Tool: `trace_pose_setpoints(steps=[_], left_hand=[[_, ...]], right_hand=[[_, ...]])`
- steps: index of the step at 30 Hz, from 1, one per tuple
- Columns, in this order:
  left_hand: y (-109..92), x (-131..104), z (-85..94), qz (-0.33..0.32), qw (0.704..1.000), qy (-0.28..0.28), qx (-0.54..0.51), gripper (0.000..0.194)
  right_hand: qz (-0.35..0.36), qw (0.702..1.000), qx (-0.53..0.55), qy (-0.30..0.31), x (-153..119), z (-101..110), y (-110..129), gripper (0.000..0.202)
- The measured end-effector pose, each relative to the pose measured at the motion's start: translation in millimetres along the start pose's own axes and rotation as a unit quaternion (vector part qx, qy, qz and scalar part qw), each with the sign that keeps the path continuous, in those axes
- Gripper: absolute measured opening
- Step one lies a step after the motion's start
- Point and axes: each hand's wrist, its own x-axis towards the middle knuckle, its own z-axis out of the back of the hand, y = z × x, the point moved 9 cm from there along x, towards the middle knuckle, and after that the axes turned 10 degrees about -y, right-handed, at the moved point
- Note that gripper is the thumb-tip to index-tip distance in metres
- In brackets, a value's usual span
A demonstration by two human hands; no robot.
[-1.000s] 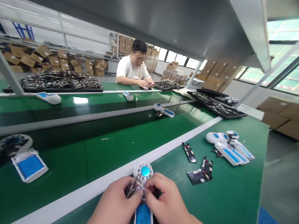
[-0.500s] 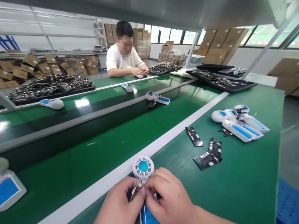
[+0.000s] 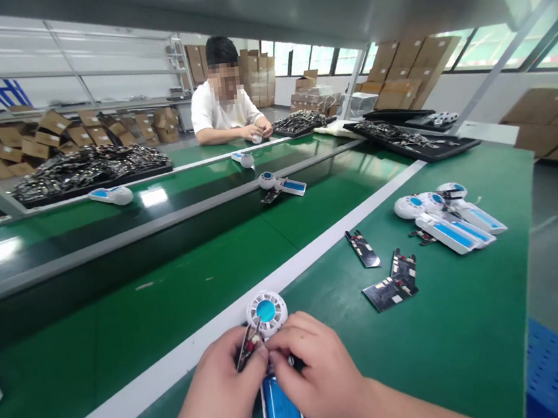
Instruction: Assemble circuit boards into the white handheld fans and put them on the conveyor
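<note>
A white handheld fan (image 3: 267,316) lies before me, its round grille with a blue centre pointing away and a blue battery (image 3: 282,413) showing in its handle. My left hand (image 3: 231,373) pinches a small dark circuit board (image 3: 246,348) with red and white parts, tilted over the fan's neck. My right hand (image 3: 315,365) is closed at the same neck, thumb and forefinger pressed together beside the board. Whatever sits between those fingertips is hidden. Both hands cover most of the fan's neck.
Loose circuit boards (image 3: 391,290) and several fans (image 3: 453,230) lie to my right. Fans ride on the green conveyor belts (image 3: 172,326). Across from me a person (image 3: 226,111) works beside trays heaped with boards (image 3: 90,169). A blue crate (image 3: 555,366) stands low at right.
The board in my left hand has tilted up, showing more of its face. Fans on the near belt have moved left; one on the far belt has moved right.
</note>
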Motion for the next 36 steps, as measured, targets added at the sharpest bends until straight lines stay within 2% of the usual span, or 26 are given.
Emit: trace_pose_setpoints(steps=[4, 7, 9, 12, 15, 18, 27, 33, 36], left_hand=[[-8, -1, -1.1, -0.047, 0.999, 0.0, 0.006, 0.019], [-6, -2, -0.1, -0.052, 0.998, 0.006, 0.027, 0.021], [-4, -3, 4.8, -0.068, 0.995, -0.013, 0.071, 0.021], [-12, -8, 8.1, -0.167, 0.975, -0.041, 0.14, 0.02], [-25, -19, 3.9, -0.283, 0.941, -0.056, 0.18, 0.021], [-31, -25, -0.1, -0.346, 0.91, -0.073, 0.217, 0.027], [-29, -30, -5.0, -0.407, 0.868, -0.077, 0.275, 0.035], [-27, -33, -5.2, -0.413, 0.863, -0.074, 0.282, 0.034], [-29, -32, -4.7, -0.412, 0.865, -0.074, 0.276, 0.033]], right_hand=[[-0.092, 0.996, 0.018, 0.004, 0, -1, -16, 0.015], [-0.078, 0.997, 0.011, -0.016, 3, 4, -14, 0.013], [-0.068, 0.997, 0.003, -0.031, 6, 8, -10, 0.012], [-0.083, 0.996, 0.002, -0.036, 7, 10, -7, 0.012], [-0.092, 0.995, -0.008, -0.025, 5, 8, -4, 0.013], [-0.098, 0.994, -0.03, -0.025, 4, 7, -3, 0.014], [-0.103, 0.994, -0.035, 0.001, 3, 5, -3, 0.015], [0.018, 0.993, -0.119, -0.014, 2, 9, 17, 0.017], [0.018, 0.992, -0.124, -0.017, 2, 11, 16, 0.018]])
